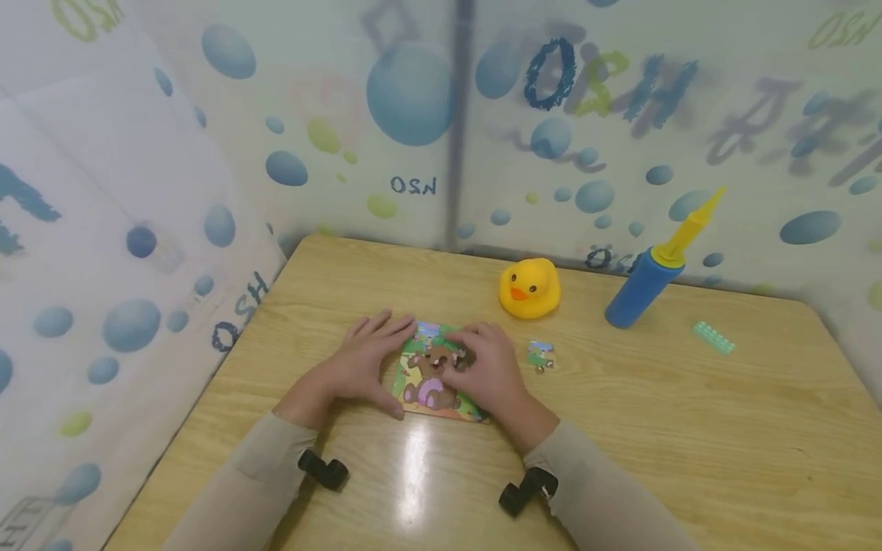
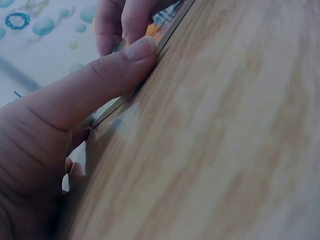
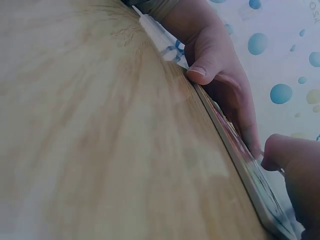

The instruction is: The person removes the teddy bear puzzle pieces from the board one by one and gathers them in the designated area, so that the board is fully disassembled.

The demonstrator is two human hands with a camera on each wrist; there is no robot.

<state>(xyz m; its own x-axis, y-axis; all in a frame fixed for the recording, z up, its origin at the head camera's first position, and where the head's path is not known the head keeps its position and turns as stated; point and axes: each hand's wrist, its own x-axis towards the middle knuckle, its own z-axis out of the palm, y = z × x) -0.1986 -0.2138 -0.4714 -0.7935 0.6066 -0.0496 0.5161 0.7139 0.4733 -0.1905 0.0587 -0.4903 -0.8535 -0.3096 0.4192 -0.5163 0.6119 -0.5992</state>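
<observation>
A jigsaw puzzle [image 1: 430, 392] with a brown bear in a pink garment lies flat on the wooden table. My left hand [image 1: 365, 363] is spread along its left side, the thumb against the puzzle's edge [image 2: 112, 107] and the fingers near the top corner. Over the puzzle's right half, my right hand [image 1: 492, 371] bends its thumb and fingers around a puzzle piece [image 1: 463, 358], mostly hidden by the hand. The right wrist view shows the right thumb [image 3: 295, 160] just above the board [image 3: 240, 160], near the left fingers. A loose puzzle piece [image 1: 540, 356] lies right of the right hand.
Behind the puzzle sits a yellow rubber duck [image 1: 530, 288]. Further right stand a blue hand pump [image 1: 641, 291] with a yellow nozzle and a pale green toy brick [image 1: 713, 337] lying flat. Printed fabric walls [image 1: 344, 191] border the table [image 1: 654, 444] at the back and left.
</observation>
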